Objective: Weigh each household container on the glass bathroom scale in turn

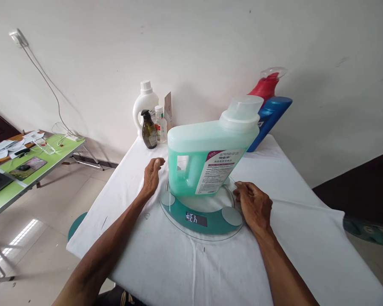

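Green jug (204, 163) stands between left hand (152, 176), right hand (253, 204).

The near half of the worktop (210, 276) lies bare. The scale (201, 212) carrying the green jug (204, 157) blocks the centre. Small bottles (151, 123) and two tall bottles (268, 110) crowd the far edge, apparently leaving a gap between.

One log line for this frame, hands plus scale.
left hand: open, beside round glass scale | right hand: touching scale rim | translucent green detergent jug: upright on scale | display lit
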A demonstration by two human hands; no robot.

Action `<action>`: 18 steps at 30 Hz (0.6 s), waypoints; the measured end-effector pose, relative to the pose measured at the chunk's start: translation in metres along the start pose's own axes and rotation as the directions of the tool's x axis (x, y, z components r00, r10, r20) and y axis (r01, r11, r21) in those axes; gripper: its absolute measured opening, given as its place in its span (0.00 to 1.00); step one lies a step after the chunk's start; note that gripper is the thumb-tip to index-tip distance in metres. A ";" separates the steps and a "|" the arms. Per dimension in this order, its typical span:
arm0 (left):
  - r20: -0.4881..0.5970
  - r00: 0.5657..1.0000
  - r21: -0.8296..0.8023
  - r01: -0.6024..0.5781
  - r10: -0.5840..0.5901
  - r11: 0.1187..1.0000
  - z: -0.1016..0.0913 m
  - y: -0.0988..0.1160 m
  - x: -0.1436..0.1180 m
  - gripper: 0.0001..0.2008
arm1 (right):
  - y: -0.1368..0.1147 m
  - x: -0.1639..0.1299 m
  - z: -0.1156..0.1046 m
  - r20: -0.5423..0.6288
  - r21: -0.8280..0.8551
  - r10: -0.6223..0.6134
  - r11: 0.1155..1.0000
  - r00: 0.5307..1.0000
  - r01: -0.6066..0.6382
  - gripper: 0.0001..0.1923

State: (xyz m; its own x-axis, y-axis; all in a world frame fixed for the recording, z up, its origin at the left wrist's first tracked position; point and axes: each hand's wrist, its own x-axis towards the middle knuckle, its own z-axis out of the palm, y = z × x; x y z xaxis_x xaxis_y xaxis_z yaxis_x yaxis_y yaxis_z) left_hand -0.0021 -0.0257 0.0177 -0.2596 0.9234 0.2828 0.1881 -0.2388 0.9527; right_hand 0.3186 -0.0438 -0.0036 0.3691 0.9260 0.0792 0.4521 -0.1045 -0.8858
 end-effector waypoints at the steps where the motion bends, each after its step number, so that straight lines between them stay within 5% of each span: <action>1: -0.027 1.000 -0.018 -0.014 0.014 1.000 -0.002 0.009 -0.001 0.32 | 0.000 0.000 0.000 0.003 0.003 0.003 1.000 1.000 -0.003 0.24; 4: -0.030 0.998 -0.060 -0.056 0.054 0.997 -0.003 0.038 -0.007 0.34 | 0.000 -0.001 -0.001 0.007 0.014 0.008 1.000 1.000 -0.009 0.24; 11: 0.152 0.977 -0.119 -0.135 0.153 0.984 0.018 0.086 -0.017 0.40 | -0.003 -0.001 -0.007 0.031 -0.024 0.043 0.999 0.999 -0.042 0.26; 18: 0.174 0.981 -0.411 0.151 -0.086 0.899 0.044 0.116 -0.014 0.32 | 0.013 0.018 -0.018 0.113 -0.218 0.148 0.968 0.982 -0.121 0.25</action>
State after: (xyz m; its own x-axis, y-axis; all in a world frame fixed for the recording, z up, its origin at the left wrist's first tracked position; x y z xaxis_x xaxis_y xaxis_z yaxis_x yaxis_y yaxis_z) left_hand 0.0648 -0.0529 0.1194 -0.1064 0.9786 0.1763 -0.2592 -0.1985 0.9452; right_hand 0.3463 -0.0349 -0.0054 0.3374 0.9354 -0.1052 0.5706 -0.2921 -0.7675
